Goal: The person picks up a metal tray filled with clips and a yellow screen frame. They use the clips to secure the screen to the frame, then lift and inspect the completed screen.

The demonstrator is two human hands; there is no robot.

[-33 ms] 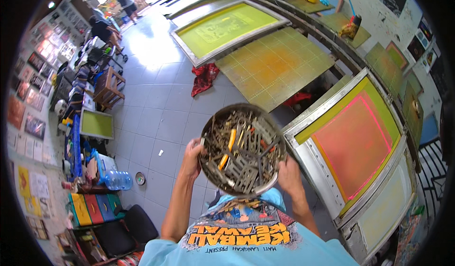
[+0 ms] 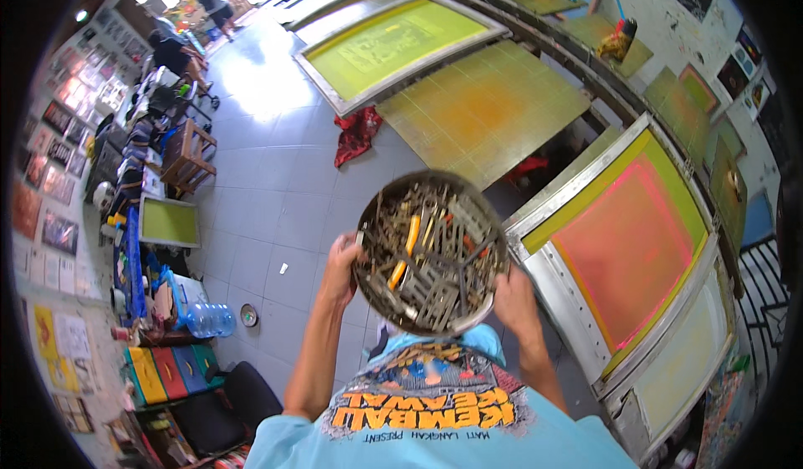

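Observation:
A round, dark-rimmed metal pan [image 2: 365,289] is held up in front of my body, tilted so its inside shows. My left hand [image 2: 341,264] grips its left rim and my right hand [image 2: 514,298] grips the right rim, lower down. Inside lies a jumble of metal hardware: slotted metal brackets [image 2: 428,289], thin rods and small rusty pieces. A slim yellow-orange piece [image 2: 413,233] stands out among them. Most of my fingers are hidden behind or under the pan.
Screen-printing frames [image 2: 623,252] and a stained board [image 2: 489,109] line the right side. A red cloth [image 2: 358,135] hangs by the board. Left are a wooden stool [image 2: 189,155], a water bottle [image 2: 209,319] and a black chair [image 2: 251,389]. Two people [image 2: 216,7] are far off.
The pan has shifted slightly away from my body, with both hands still on its rim. The view has turned a little.

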